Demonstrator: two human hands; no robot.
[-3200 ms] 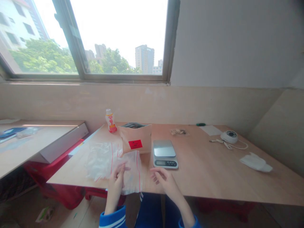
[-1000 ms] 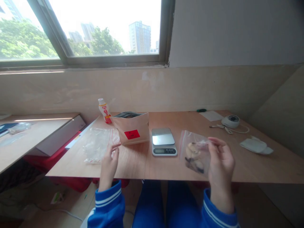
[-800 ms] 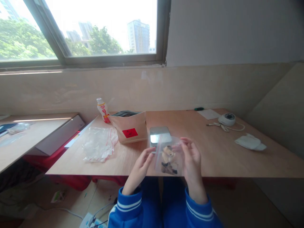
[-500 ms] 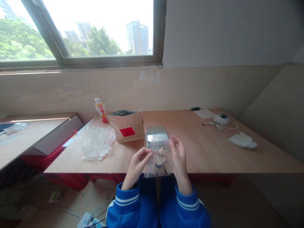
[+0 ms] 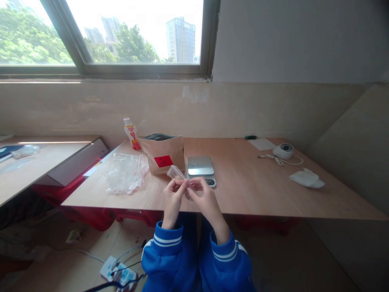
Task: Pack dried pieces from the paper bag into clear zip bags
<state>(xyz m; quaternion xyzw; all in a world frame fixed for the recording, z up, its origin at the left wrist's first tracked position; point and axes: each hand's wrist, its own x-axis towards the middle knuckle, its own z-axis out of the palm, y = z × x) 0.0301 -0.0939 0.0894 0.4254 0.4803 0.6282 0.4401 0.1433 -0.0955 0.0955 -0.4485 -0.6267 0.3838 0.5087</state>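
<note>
Both hands are close together over the table's near edge, pinching a clear zip bag (image 5: 176, 172). My left hand (image 5: 174, 199) has thumb and fingers closed on it. My right hand (image 5: 206, 198) grips the same bag alongside, fingertips nearly meeting the left ones. The bag's upper part sticks out to the left above my fingers; its lower part and contents are mostly hidden by the hands. Just behind stands a kitchen scale (image 5: 201, 166) with a shiny plate and a dark display. An open brown paper pouch (image 5: 164, 152) with a red label stands upright behind my left hand.
Flat clear zip bags (image 5: 124, 174) lie at the left of the table, near a drink bottle (image 5: 131, 134). To the right are a white dome camera (image 5: 283, 151) with its cable, a crumpled white item (image 5: 306, 178), white paper (image 5: 262, 144) and a screwdriver (image 5: 251, 137).
My hands have come together, and the bag, earlier spread flat with tan pieces showing, is now bunched and tilted left. The scale is less covered. The view has shifted slightly.
</note>
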